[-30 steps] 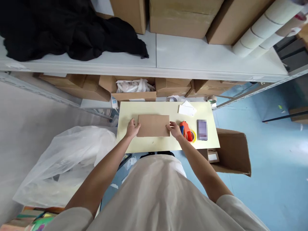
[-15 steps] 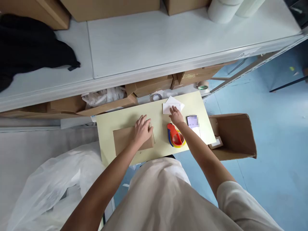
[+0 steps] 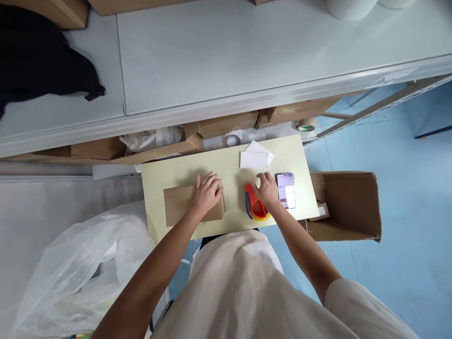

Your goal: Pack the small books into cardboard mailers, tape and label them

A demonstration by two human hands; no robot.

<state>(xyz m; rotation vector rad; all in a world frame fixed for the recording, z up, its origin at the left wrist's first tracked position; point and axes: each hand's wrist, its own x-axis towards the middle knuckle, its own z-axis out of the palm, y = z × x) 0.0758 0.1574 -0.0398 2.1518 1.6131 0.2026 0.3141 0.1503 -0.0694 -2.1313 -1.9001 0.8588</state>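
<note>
My left hand point(image 3: 207, 193) lies on the right end of a small closed cardboard box point(image 3: 180, 203), its fingers stretched over the top edge. My right hand point(image 3: 267, 190) is at the red tape dispenser point(image 3: 250, 190), with bent fingers and the thumb apart from them. Whether it touches the dispenser is hard to tell, as the thumb is blurred. Blue and yellow parts show around the dispenser's rim. Beyond my right hand lie white paper cards point(image 3: 254, 160), partly overlapping. Just right of that hand is a phone point(image 3: 286, 190) with its screen lit.
A pale yellow tabletop point(image 3: 233, 181) carries these things. At its right stands an open cardboard carton point(image 3: 349, 205) with a small box inside. A grey shelf point(image 3: 247, 56) runs across the front, with tape rolls point(image 3: 231, 140) below. Clear plastic sheeting point(image 3: 88, 263) lies at lower left.
My right hand has come back off the white cards toward me, over to the tape dispenser. My left hand stays on the cardboard box. The camera view has shifted slightly.
</note>
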